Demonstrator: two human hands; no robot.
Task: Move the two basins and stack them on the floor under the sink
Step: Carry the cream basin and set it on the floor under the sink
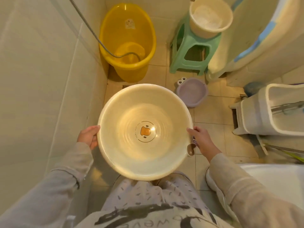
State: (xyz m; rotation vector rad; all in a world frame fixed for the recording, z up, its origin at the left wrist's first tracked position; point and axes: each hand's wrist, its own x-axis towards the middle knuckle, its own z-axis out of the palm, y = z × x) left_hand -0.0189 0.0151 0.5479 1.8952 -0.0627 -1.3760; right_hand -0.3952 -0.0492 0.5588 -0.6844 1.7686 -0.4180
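The left hand [89, 137] is curled around the rim of the cream basin [145, 134] at its nine o'clock, fingers hidden under the lip. The basin is held level in front of the waist, clear of the floor [212, 112], and looks empty. The right hand [203, 140] closes on the rim at three o'clock, thumb on top. The second basin, the small purple one [192, 92], sits on the floor at one o'clock from the cream one, well apart.

Risks, as a guess: the grip is on a smooth, possibly damp rim, so a tilt while bending could let it slip and drop onto the tiles. The room is tight, and a swing to the right could knock the stool [190, 51] with the bucket [210, 15] on it.

On the left is a pale tiled wall [41, 79]. The yellow tub [128, 40] stands at twelve o'clock with a hose [92, 30] running into it. The floor is beige tile. A white sink edge [271, 176] shows at four o'clock; the space under it is out of sight.
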